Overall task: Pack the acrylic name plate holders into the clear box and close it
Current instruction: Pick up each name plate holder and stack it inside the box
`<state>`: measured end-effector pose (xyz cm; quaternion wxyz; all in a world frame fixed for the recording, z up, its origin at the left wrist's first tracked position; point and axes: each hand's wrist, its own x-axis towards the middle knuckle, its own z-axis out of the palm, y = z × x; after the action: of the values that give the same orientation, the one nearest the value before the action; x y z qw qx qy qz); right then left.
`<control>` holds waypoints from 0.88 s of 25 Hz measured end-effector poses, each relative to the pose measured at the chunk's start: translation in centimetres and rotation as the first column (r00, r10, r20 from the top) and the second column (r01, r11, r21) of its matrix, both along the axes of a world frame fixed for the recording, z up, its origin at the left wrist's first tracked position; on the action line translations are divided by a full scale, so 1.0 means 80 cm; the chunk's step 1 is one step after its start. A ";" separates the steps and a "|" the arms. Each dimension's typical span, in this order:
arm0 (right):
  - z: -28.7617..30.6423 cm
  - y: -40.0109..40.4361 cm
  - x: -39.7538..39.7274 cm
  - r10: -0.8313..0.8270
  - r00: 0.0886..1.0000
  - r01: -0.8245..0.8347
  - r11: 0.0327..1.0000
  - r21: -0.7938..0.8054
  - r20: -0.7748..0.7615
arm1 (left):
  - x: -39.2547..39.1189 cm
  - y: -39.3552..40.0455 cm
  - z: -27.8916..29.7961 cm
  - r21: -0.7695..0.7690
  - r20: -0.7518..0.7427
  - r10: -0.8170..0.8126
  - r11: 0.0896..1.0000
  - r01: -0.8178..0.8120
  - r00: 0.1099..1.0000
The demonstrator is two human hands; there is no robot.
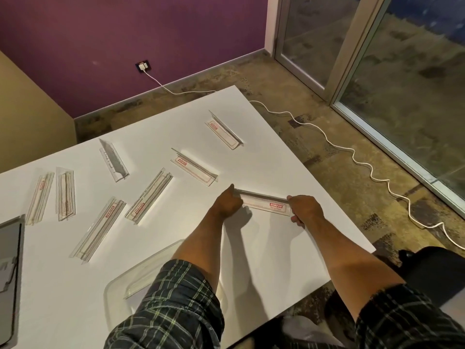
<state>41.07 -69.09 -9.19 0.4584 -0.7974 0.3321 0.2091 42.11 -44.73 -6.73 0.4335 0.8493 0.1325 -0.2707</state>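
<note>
Both hands hold one clear acrylic name plate holder (pixel 264 202) with a red "GEMSON" label, just above the white table (pixel 251 248). My left hand (pixel 227 204) grips its left end and my right hand (pixel 305 209) grips its right end. Several more holders lie scattered on the table, among them one at the far right (pixel 224 129), one in the middle (pixel 193 166) and one near the left (pixel 99 230). The clear box (pixel 120 285) sits at the near edge, open, with one holder inside; my left forearm covers part of it.
A grey flat lid or tray (pixel 10 273) lies at the table's left edge. A white cable (pixel 352 152) runs across the floor from a wall socket. A black chair (pixel 432 268) stands right of the table. Glass doors are at the right.
</note>
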 end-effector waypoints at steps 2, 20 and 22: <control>-0.006 0.003 0.002 -0.006 1.000 0.004 0.998 0.059 0.026 | 0.004 0.003 -0.004 -0.037 0.040 0.089 0.995 -0.088 0.995; 0.056 0.047 -0.012 0.142 0.940 -0.257 0.892 0.372 0.311 | -0.043 0.116 0.069 -0.340 -0.143 0.527 0.769 -0.542 0.838; 0.070 0.067 -0.011 0.258 0.914 -0.359 0.873 0.329 0.314 | -0.056 0.147 0.079 -0.312 -0.131 0.483 0.809 -0.499 0.866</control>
<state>40.22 -63.72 -3.63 0.6040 -0.7566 0.0897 0.2341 37.59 -32.99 -0.39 0.6235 0.6934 0.3089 -0.1873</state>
